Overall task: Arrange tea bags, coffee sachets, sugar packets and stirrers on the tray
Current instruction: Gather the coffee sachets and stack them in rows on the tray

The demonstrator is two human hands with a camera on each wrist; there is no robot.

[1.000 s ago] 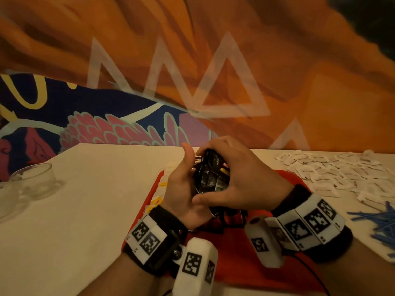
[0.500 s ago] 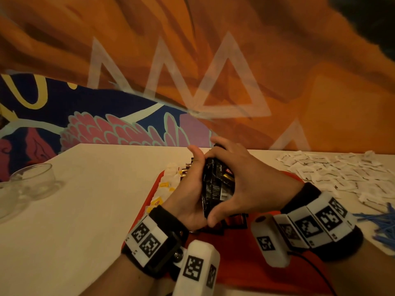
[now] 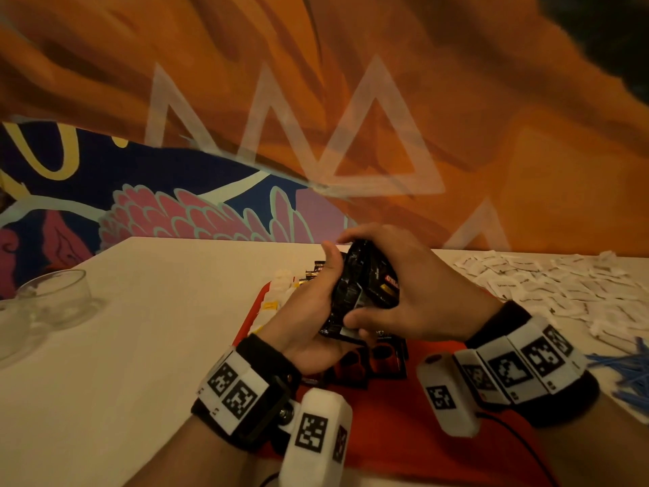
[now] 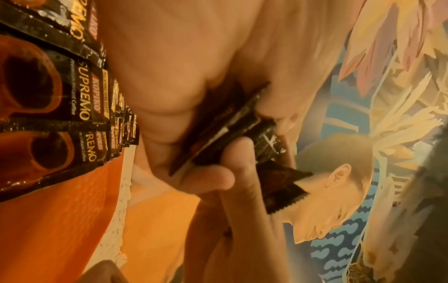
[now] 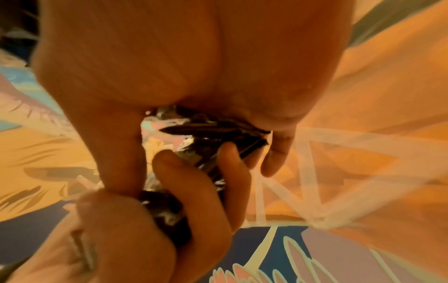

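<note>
Both hands hold one bundle of black coffee sachets (image 3: 365, 286) upright above the red tray (image 3: 404, 409), at the middle of the head view. The left hand (image 3: 309, 311) cups the bundle from the left, thumb up along its edge and fingers curled under it; the right hand (image 3: 418, 293) wraps over from the right, fingers hooked across the top and thumb pinching the lower corner. Compared with a second ago, the bundle now stands more on edge and sits a little higher and further right, and the right wrist has swung outward; half a second ago the pose was already close to this. More coffee sachets lie flat in a row on the tray (image 4: 48, 107) beneath the hands. White and yellow packets (image 3: 277, 293) line the tray's far left edge. On the table (image 3: 140, 346), white sugar packets (image 3: 562, 290) are scattered to the right, blue stirrers (image 3: 628, 374) lie nearer, and glass cups (image 3: 52, 297) stand far left.
</note>
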